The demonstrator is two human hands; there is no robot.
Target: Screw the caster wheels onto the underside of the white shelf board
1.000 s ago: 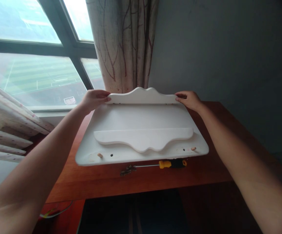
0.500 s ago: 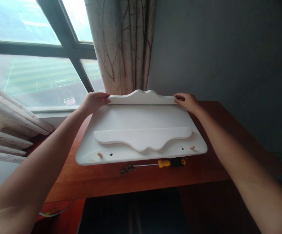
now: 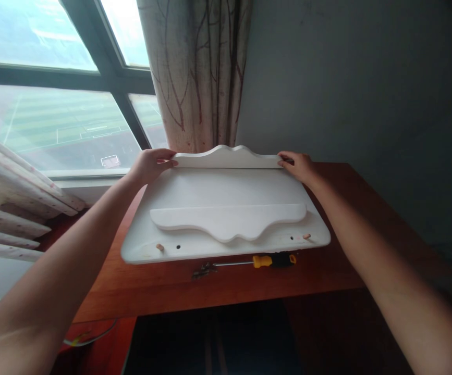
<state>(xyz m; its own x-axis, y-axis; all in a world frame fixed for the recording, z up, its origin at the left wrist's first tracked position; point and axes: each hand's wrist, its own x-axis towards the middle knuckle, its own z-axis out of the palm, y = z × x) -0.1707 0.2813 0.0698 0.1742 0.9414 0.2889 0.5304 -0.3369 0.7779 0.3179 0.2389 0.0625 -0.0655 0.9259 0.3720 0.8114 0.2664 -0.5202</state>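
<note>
A large white board (image 3: 226,190) lies flat on the reddish wooden table (image 3: 163,286). Along its far edge stands a white wavy-topped panel (image 3: 228,157), upright. My left hand (image 3: 151,164) grips the panel's left end and my right hand (image 3: 298,165) grips its right end, fingers closed on it. A second wavy white panel (image 3: 229,221) lies flat on the board's near half. Two wooden dowels (image 3: 160,247) stick up near the board's front edge, one at each side, with small holes beside them.
A screwdriver with a yellow and black handle (image 3: 268,260) lies on the table just in front of the board, with small dark hardware (image 3: 202,271) at its tip. A curtain (image 3: 198,73), window and grey wall stand behind. The table's front edge is near me.
The upright panel has sunk a little lower onto the board's far edge, with both hands still on its ends. The view shifted slightly.
</note>
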